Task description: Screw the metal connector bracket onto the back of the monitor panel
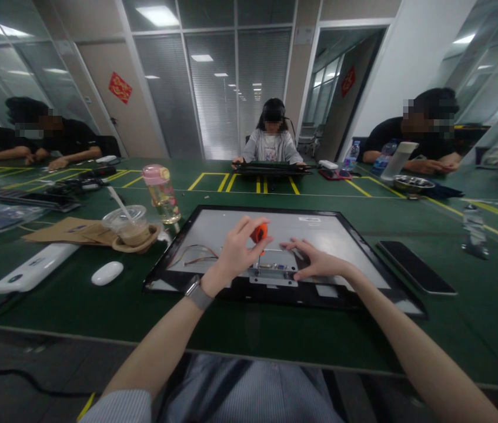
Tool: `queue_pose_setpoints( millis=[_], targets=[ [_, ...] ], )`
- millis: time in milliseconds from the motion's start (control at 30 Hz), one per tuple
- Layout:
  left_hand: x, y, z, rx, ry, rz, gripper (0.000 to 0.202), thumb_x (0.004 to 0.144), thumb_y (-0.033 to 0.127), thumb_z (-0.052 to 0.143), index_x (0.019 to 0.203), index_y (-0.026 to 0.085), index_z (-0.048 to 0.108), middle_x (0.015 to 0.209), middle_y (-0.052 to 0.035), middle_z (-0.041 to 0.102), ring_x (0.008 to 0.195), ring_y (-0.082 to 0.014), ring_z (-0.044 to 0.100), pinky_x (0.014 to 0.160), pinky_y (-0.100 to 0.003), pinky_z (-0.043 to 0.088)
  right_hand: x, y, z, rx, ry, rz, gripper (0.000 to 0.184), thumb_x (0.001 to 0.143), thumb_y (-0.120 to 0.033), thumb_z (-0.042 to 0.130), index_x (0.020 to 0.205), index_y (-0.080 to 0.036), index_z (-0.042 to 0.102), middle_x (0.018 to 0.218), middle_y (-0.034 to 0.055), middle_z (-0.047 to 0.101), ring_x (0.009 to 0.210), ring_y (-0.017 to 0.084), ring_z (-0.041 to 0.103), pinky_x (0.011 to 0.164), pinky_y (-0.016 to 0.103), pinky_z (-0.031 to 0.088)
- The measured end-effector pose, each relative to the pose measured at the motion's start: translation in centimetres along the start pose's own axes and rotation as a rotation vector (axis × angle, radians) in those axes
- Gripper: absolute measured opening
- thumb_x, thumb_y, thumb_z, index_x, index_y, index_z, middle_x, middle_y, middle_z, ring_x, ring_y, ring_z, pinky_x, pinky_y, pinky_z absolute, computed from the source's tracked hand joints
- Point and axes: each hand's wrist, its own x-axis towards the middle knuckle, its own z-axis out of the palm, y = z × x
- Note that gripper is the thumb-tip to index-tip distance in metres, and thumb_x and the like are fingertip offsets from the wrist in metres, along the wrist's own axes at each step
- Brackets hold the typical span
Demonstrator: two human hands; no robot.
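A flat monitor panel (346, 226) lies face down on the green table, its grey metal back up. My left hand (236, 254) is closed around an orange-handled screwdriver (258, 233), held upright with its tip on a small metal bracket (274, 272) near the panel's front edge. My right hand (314, 261) rests on the panel just right of the bracket, fingers spread and pressing down. Thin red and white wires (196, 254) trail across the panel's left part.
A black phone (416, 267) lies right of the panel. To the left are a white mouse (107, 273), a white power strip (34, 267), an iced drink cup (127, 224) on brown paper and a pink-lidded bottle (160, 194). Other people sit around the table.
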Motion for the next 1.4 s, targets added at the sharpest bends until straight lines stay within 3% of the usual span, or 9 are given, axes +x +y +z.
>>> queue_pose_setpoints(
  millis=[233, 700, 800, 900, 1100, 1400],
  targets=[
    [0.2, 0.2, -0.4, -0.082, -0.036, 0.01, 0.031, 0.09, 0.011, 0.052, 0.119, 0.017, 0.06, 0.096, -0.0048, 0.066, 0.081, -0.0131, 0.062, 0.076, -0.027, 0.054, 0.1, 0.2, 0.0, -0.009, -0.01, 0.002, 0.083, 0.068, -0.07, 0.074, 0.134, -0.026, 0.052, 0.16, 0.0079, 0.038, 0.154, 0.033, 0.007, 0.125, 0.053, -0.003],
    [0.6, 0.4, -1.0, -0.084, 0.048, -0.008, 0.032, 0.088, 0.012, 0.056, 0.119, 0.017, 0.062, 0.088, -0.0019, 0.067, 0.073, -0.0108, 0.061, 0.07, -0.024, 0.054, 0.0, 0.2, 0.0, -0.003, -0.002, -0.018, 0.08, 0.069, -0.069, 0.075, 0.133, -0.026, 0.052, 0.16, 0.0076, 0.039, 0.154, 0.032, 0.008, 0.125, 0.051, -0.004],
    [0.5, 0.1, -0.9, -0.133, 0.085, -0.064, 0.031, 0.089, 0.014, 0.057, 0.119, 0.018, 0.063, 0.091, -0.0032, 0.068, 0.077, -0.0112, 0.063, 0.072, -0.024, 0.055, 0.0, 0.3, 0.0, 0.0, -0.002, -0.01, 0.08, 0.07, -0.07, 0.073, 0.133, -0.026, 0.052, 0.161, 0.0067, 0.038, 0.154, 0.032, 0.007, 0.125, 0.053, -0.004],
    [0.2, 0.1, -0.1, -0.275, 0.139, -0.204, 0.031, 0.091, 0.018, 0.058, 0.122, 0.019, 0.061, 0.097, -0.0045, 0.068, 0.08, -0.0111, 0.065, 0.074, -0.024, 0.057, 0.0, 0.1, 0.0, 0.005, 0.0, -0.015, 0.081, 0.069, -0.071, 0.073, 0.133, -0.026, 0.052, 0.16, 0.0068, 0.04, 0.154, 0.032, 0.008, 0.125, 0.052, -0.004],
    [-0.9, 0.5, 2.0, -0.567, 0.068, -0.438, 0.03, 0.092, 0.028, 0.063, 0.121, 0.021, 0.058, 0.098, -0.0015, 0.062, 0.079, -0.0128, 0.071, 0.072, -0.026, 0.061, -0.2, -0.7, -0.2, 0.02, -0.011, 0.061, 0.088, 0.064, -0.073, 0.075, 0.134, -0.026, 0.051, 0.161, 0.0074, 0.036, 0.154, 0.035, 0.006, 0.125, 0.052, -0.002],
    [-1.2, 0.6, 2.3, -0.482, 0.033, -0.444, 0.03, 0.09, 0.029, 0.067, 0.118, 0.021, 0.061, 0.097, -0.0019, 0.064, 0.078, -0.012, 0.07, 0.07, -0.023, 0.06, 0.0, -0.1, 0.0, 0.018, -0.005, 0.02, 0.088, 0.064, -0.073, 0.075, 0.135, -0.027, 0.051, 0.161, 0.0061, 0.037, 0.154, 0.033, 0.007, 0.125, 0.052, -0.005]
  ],
)
